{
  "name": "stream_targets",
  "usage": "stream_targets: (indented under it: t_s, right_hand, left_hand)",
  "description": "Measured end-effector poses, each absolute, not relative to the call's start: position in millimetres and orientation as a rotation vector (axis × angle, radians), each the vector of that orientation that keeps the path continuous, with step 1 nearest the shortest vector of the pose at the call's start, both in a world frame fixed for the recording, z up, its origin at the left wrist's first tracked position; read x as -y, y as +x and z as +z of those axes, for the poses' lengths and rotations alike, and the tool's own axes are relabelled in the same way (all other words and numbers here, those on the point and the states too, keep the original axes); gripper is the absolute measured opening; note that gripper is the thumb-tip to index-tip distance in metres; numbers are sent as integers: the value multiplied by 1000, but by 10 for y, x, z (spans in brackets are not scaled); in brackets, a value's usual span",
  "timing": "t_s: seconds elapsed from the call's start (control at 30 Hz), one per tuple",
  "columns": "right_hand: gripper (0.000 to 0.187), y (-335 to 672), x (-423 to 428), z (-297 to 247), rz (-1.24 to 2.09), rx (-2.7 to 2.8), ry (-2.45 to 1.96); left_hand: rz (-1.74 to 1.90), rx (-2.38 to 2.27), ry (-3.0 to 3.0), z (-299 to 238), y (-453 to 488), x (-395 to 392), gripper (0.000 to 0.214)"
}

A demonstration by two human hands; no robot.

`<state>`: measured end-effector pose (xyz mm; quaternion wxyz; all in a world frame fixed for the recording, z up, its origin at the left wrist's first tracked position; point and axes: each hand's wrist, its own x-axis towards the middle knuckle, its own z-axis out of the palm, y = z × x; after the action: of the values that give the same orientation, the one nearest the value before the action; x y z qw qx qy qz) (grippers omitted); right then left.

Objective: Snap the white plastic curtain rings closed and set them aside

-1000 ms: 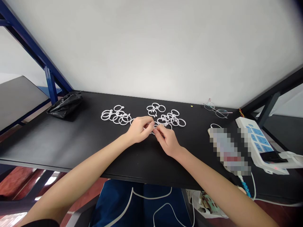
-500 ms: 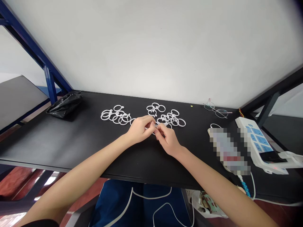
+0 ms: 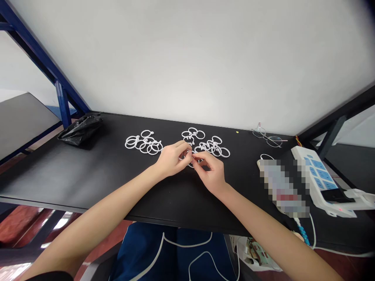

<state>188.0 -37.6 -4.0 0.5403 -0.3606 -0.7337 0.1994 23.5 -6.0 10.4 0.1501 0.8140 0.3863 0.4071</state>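
Observation:
My left hand (image 3: 175, 158) and my right hand (image 3: 210, 169) meet over the middle of the black table, fingertips almost touching. Both are closed in a pinch on a thin white plastic ring (image 3: 191, 165), mostly hidden by the fingers. Just beyond them lies a small cluster of similar rings (image 3: 200, 134), each with a little knob or eyelet. Another heap of rings (image 3: 225, 152) rests behind my right hand. To the left of my left hand more rings (image 3: 144, 145) overlap one another in a loose group.
A crumpled black plastic bag (image 3: 80, 130) sits at the table's left end. On the right are eyeglasses (image 3: 274, 141), a blurred-out phone (image 3: 283, 187) with a charging cable, and a white power strip (image 3: 318, 175). A wall rises behind the table (image 3: 96, 171).
My right hand has shifted slightly and its fingers have opened out a little from the palm while still pinching. The left hand is nearly unmoved.

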Motion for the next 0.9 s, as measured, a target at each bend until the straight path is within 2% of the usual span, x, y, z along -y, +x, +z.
stream_targets:
  t_s: [0.37,0.63,0.9]
  right_hand:
    - [9,1885,386,-28,530,1680,-891]
    - [7,1880,396,-31,616,1690,-913]
    - [19,1904,400,20,677,1832,-942]
  left_hand:
    - [1213,-1043,2292,102,230,60,20]
    - [1211,-1026,2297,110,247,48,14]
    - [1196,-992,2330,114,221,28,14]
